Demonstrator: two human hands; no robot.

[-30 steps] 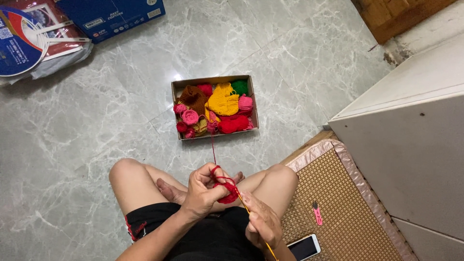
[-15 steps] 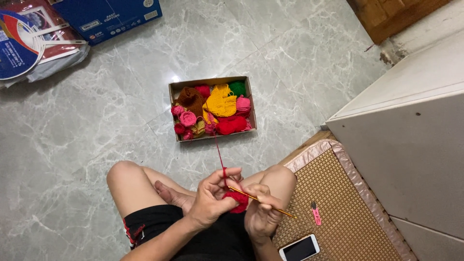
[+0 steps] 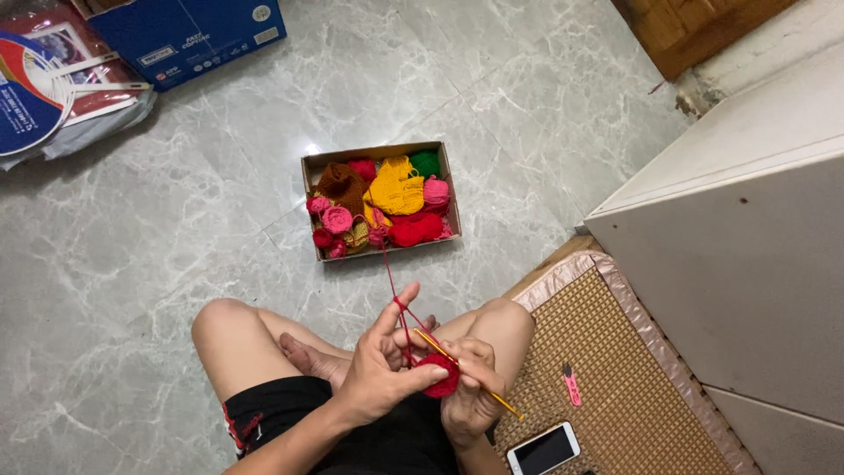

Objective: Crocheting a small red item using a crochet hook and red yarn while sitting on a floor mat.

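I sit cross-legged on a marble floor. My left hand (image 3: 382, 369) pinches a small round red crochet piece (image 3: 440, 376), with red yarn (image 3: 391, 277) looped over its raised index finger. My right hand (image 3: 470, 400) grips a thin yellow crochet hook (image 3: 466, 374) whose tip lies in the red piece. The yarn runs up to a cardboard box (image 3: 380, 255) of yarn balls and crocheted bits in red, pink, yellow, brown and green.
A woven mat (image 3: 624, 396) lies to my right with small pink snips (image 3: 571, 384) and a phone (image 3: 543, 449) on it. A white cabinet (image 3: 747, 229) stands at right. A blue carton (image 3: 189, 31) and a bag of items (image 3: 53, 97) sit at top left.
The hook's tip has gone into the red piece and the hook now slants down to the right. My left index finger has lifted, holding the yarn taut. The view has tilted slightly.
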